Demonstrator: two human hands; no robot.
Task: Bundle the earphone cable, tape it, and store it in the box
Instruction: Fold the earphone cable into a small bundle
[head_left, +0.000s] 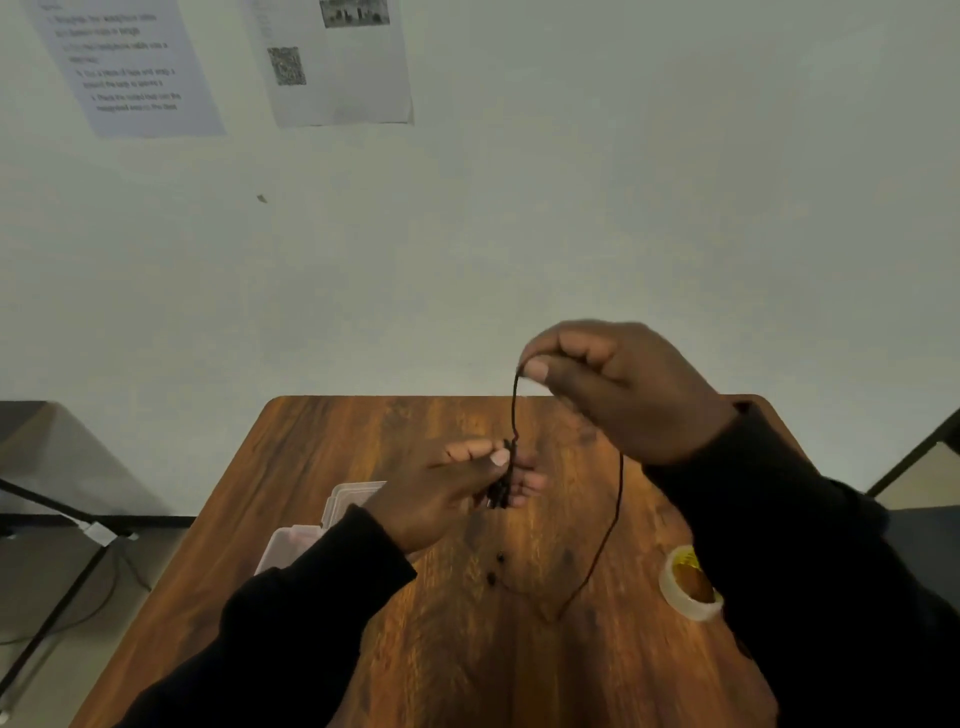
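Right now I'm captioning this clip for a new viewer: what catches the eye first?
Two hands raised above the wooden table: the right hand pinches the dark earphone cable up high, the left hand grips its bundled part lower down. A tape roll lies at the right, a clear box at the left.
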